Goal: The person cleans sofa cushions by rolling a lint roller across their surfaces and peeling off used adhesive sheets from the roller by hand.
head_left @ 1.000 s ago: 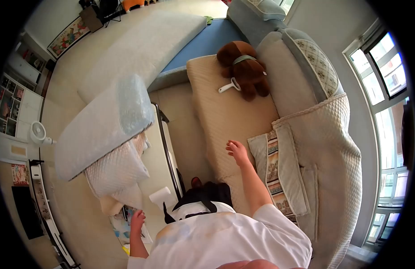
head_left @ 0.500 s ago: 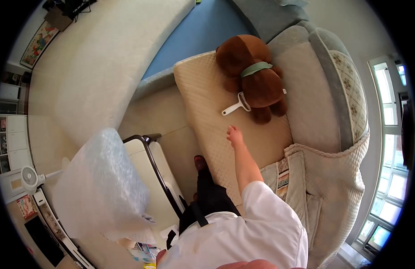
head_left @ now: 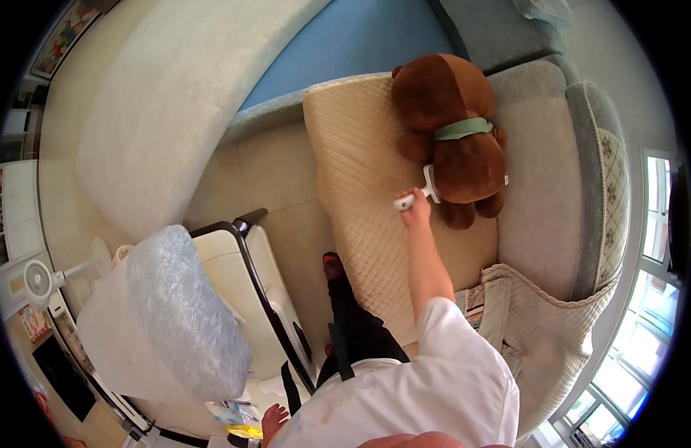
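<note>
Head view, and the white tool [head_left: 428, 179] is at the brown plush toy's [head_left: 468, 172] side, over the quilted seat cover [head_left: 353, 201], its handle wrapped in the right hand [head_left: 415, 207]! Whether it touches the plush, I can't tell. Down low, the left hand [head_left: 274, 422] hangs bare, fingers loosely spread, near something yellow [head_left: 245, 431].

The right arm [head_left: 430, 265] stretches forward, nearly straight, the right hand [head_left: 416, 212] at its end curled in a grip. Behind and to the left of it, the left hand [head_left: 274, 422] hangs low, fingers loosely parted.
</note>
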Motion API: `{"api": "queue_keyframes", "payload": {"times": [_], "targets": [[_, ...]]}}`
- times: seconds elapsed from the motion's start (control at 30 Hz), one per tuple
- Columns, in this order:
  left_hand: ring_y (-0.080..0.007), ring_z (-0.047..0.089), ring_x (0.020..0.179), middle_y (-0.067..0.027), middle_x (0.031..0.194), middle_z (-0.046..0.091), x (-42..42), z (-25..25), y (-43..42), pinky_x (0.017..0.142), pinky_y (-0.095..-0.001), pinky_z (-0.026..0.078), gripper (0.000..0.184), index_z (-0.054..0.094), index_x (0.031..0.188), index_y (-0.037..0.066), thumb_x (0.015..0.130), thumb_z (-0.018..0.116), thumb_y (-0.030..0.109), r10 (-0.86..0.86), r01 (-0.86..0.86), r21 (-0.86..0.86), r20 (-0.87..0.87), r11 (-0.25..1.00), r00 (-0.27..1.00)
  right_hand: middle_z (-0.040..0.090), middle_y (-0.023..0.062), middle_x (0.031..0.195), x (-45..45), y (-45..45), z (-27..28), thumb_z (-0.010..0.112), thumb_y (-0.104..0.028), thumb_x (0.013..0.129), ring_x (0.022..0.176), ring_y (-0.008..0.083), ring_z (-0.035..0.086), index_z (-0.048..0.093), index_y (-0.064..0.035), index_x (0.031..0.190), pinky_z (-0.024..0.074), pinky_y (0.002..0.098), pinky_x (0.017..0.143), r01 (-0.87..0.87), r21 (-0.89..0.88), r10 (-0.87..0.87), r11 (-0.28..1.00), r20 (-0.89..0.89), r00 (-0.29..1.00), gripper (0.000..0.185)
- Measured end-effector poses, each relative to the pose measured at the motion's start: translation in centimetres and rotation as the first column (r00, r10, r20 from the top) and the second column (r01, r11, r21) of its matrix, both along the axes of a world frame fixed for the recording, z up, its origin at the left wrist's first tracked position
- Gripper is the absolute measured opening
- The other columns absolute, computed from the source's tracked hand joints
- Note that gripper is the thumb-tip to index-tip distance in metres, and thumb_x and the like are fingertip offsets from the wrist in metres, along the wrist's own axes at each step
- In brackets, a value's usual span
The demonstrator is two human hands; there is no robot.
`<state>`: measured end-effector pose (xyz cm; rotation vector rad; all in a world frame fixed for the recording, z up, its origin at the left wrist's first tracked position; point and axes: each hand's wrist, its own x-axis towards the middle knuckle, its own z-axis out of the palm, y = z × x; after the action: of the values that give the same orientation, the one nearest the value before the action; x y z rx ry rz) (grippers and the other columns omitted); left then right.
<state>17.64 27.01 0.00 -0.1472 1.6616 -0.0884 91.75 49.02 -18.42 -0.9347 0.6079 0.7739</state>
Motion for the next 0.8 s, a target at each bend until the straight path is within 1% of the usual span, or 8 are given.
{"api": "queue_keyframes", "payload": {"times": [0.1,0.17,0.2,0.27,0.33,0.4,0.53,0.8], "targets": [[-0.0238,0.06,0.095,-0.0121,0.11,0.059,6.3,3.5,1.5,0.076,-0.0359,0.05,0.041,0.044,0.127,0.006,0.089,0.052,0.02,-0.199,0.202,0.335,-0.042,0.92,0.979,0.052,0.0088,0.068,-4.0,-2.0,7.8,0.048,-0.008,0.083,0.059,0.02,0.051,0.046,-0.0035,0.083,0.0463,0.0353,0.057,-0.355,-0.074,0.362,0.932,0.154,0.919,0.005],[-0.0211,0.059,0.096,-0.0115,0.11,0.059,11.5,6.3,4.6,0.077,-0.0342,0.049,0.038,0.048,0.124,0.004,0.089,0.05,0.017,-0.548,0.579,0.386,-0.199,0.718,0.813,0.052,0.0078,0.065,-9.2,-2.2,15.1,0.051,-0.01,0.082,0.055,0.0168,0.053,0.046,-0.0029,0.083,0.0458,0.0294,0.053,-0.596,-0.275,0.656,0.754,0.362,0.663,0.009],[-0.0207,0.059,0.096,-0.0116,0.111,0.059,12.9,6.3,5.2,0.077,-0.0335,0.048,0.037,0.049,0.124,0.003,0.089,0.05,0.017,-0.435,0.478,0.37,-0.199,0.796,0.878,0.055,0.0065,0.068,-11.1,-2.3,18.7,0.054,-0.009,0.081,0.058,0.0142,0.055,0.047,-0.0023,0.085,0.0464,0.0279,0.053,-0.641,-0.413,0.758,0.647,0.444,0.478,0.01],[-0.02,0.059,0.097,-0.0118,0.112,0.059,14.0,6.4,5.2,0.079,-0.0324,0.048,0.037,0.049,0.123,0.003,0.089,0.05,0.017,-0.302,0.356,0.406,-0.193,0.842,0.934,0.058,0.0041,0.072,-15.2,-3.0,23.3,0.058,-0.004,0.079,0.061,0.0126,0.056,0.05,-0.0032,0.09,0.0469,0.0271,0.056,-0.682,-0.346,0.711,0.645,0.599,0.369,0.014],[-0.0199,0.059,0.098,-0.012,0.114,0.059,14.1,5.9,4.4,0.081,-0.0316,0.047,0.038,0.049,0.124,0.002,0.089,0.05,0.018,-0.287,0.331,0.512,-0.165,0.793,0.944,0.059,0.0038,0.074,-17.7,-3.7,26.6,0.06,-0.003,0.077,0.062,0.0128,0.057,0.051,-0.0034,0.092,0.0471,0.0276,0.057,-0.725,-0.329,0.681,0.605,0.686,0.257,0.017],[-0.0199,0.059,0.1,-0.0118,0.114,0.059,12.6,6.2,2.8,0.082,-0.031,0.047,0.039,0.048,0.125,0.002,0.089,0.051,0.019,-0.27,0.312,0.618,-0.164,0.722,0.949,0.062,0.0044,0.077,-21.0,-4.1,30.1,0.063,-0.003,0.075,0.067,0.0153,0.06,0.057,-0.0043,0.092,0.0474,0.0285,0.06,-0.698,-0.419,0.567,0.581,0.824,-0.022,0.019],[-0.0196,0.058,0.103,-0.0125,0.115,0.059,10.5,7.5,-2.9,0.088,-0.03,0.044,0.035,0.049,0.123,0.001,0.09,0.05,0.013,-0.175,0.257,0.75,-0.189,0.609,0.966,0.064,0.0058,0.08,-26.9,-7.1,34.5,0.065,-0.003,0.071,0.071,0.0199,0.063,0.064,-0.0066,0.086,0.0482,0.0292,0.062,-0.784,-0.38,0.317,0.491,0.916,-0.245,0.015],[-0.0199,0.056,0.104,-0.0106,0.115,0.058,3.9,17.4,-17.1,0.088,-0.0321,0.044,0.034,0.05,0.122,0.001,0.091,0.048,0.013,0.272,0.063,0.945,-0.156,0.321,0.949,0.064,0.0075,0.081,-43.2,-15.2,38.5,0.066,-0.004,0.062,0.069,0.0266,0.062,0.064,-0.0082,0.086,0.0481,0.0325,0.06,-0.906,-0.375,-0.059,0.196,0.918,-0.392,0.025]]}}
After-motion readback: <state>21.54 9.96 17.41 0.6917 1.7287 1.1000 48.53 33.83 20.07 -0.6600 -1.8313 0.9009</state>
